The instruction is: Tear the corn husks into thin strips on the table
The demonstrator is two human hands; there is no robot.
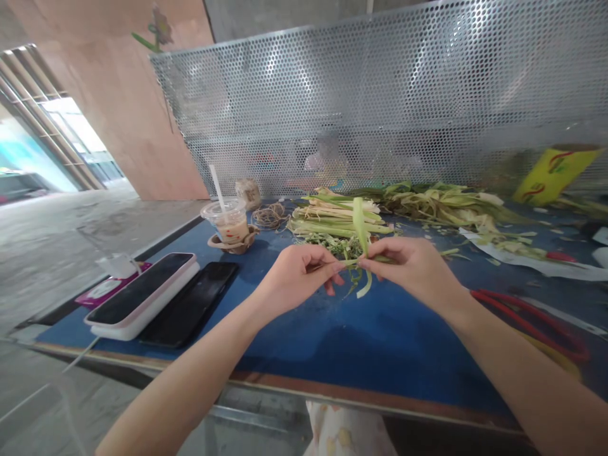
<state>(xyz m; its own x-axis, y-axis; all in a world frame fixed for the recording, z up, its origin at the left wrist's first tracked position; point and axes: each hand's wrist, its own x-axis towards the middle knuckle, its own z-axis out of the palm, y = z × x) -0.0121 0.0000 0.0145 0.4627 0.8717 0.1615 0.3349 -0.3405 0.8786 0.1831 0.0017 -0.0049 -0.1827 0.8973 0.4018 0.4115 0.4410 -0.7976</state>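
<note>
Between my two hands, above the blue tabletop, is a pale green leaf strip that looks folded or crossed, with one end upright and curled ends hanging below. My left hand pinches a thin part of it between thumb and forefinger. Close beside it, my right hand pinches the strip at the crossing, fingers bent. How the strip is joined there is partly hidden by my fingertips. Just behind the hands lie a bundle of pale green stalks and a small heap of knotted or braided green pieces.
At left stand an iced drink cup in a cardboard holder, twine, and two phones. Loose leaves lie at back right, below a perforated metal screen. A red-handled tool lies by my right forearm.
</note>
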